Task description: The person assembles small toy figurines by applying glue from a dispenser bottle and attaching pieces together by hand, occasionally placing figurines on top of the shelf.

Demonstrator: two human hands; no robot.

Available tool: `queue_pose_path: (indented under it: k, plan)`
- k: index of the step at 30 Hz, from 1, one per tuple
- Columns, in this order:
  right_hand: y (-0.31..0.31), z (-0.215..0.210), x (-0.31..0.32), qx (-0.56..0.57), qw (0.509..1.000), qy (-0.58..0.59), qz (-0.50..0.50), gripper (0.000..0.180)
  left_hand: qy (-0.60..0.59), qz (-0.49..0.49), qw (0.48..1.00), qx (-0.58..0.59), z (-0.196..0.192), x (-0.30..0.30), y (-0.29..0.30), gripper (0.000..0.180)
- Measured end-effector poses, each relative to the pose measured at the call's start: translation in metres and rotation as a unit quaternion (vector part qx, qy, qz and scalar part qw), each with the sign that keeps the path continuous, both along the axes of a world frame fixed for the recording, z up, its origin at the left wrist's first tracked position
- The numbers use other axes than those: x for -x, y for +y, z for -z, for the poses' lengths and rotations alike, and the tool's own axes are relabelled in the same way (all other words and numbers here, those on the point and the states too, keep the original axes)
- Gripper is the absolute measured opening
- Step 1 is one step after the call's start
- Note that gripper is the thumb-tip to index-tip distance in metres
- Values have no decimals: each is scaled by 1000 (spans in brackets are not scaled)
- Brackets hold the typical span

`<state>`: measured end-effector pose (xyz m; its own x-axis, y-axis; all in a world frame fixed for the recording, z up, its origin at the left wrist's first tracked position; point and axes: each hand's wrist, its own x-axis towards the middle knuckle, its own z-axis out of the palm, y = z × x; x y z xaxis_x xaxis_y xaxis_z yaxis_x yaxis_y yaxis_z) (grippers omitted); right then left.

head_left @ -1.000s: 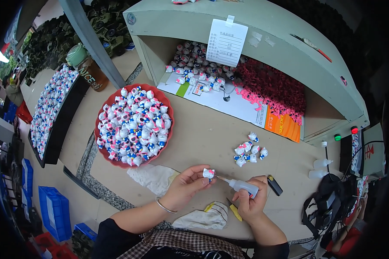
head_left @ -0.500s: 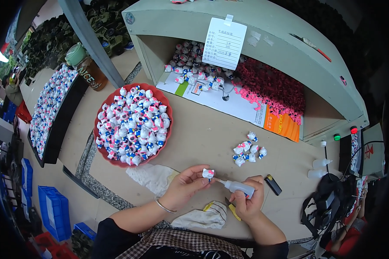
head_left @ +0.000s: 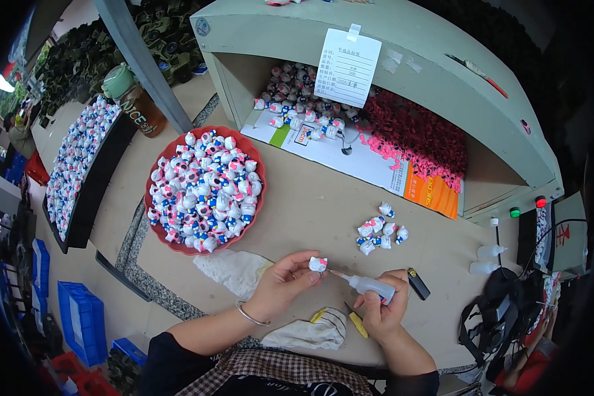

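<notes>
My left hand (head_left: 284, 285) pinches a small white cat figurine (head_left: 318, 264) with a pink detail between thumb and fingertips. In my right hand (head_left: 385, 310) is a translucent squeeze bottle (head_left: 371, 288), held tilted. Its thin nozzle points left, with the tip close by the figurine's lower right side; whether it touches cannot be made out. Several like figurines (head_left: 374, 227) lie in a loose group beyond my right hand. On the left, a red scalloped bowl (head_left: 261, 198) is heaped with white, blue and pink figurines.
A grey-green open-fronted box (head_left: 270, 33) at the back shelters more figurines and a pile of small pink parts (head_left: 416, 132). White gloves (head_left: 228, 272), a yellow-handled tool (head_left: 358, 323) and a black lighter-like object (head_left: 418, 284) lie near my hands. A black tray (head_left: 89, 198) stands left.
My right hand has drawn the bottle slightly right, its nozzle tip moving a little away from the figurine. The figurine has turned slightly in my left hand.
</notes>
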<state>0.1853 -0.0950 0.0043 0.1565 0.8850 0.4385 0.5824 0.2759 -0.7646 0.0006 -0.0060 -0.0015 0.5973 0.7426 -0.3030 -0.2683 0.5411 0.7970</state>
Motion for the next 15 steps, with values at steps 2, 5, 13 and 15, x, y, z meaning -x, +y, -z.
queue_pose_path:
  k: [2, 5, 13, 15]
  plan:
    - [1, -3, 4, -1, 993, 112, -22, 19, 11, 8, 1000, -17, -3, 0, 0, 36]
    - [-1, -1, 3, 4, 997, 75, -20, 19, 9, 17, 999, -30, -5, 0, -2, 37]
    - [2, -4, 10, -3, 995, 98, 0, 20, 16, 14, 998, -59, -3, -2, -5, 37]
    - [1, -2, 10, -7, 995, 96, 15, 22, 8, 11, 998, -56, -3, -2, -5, 37]
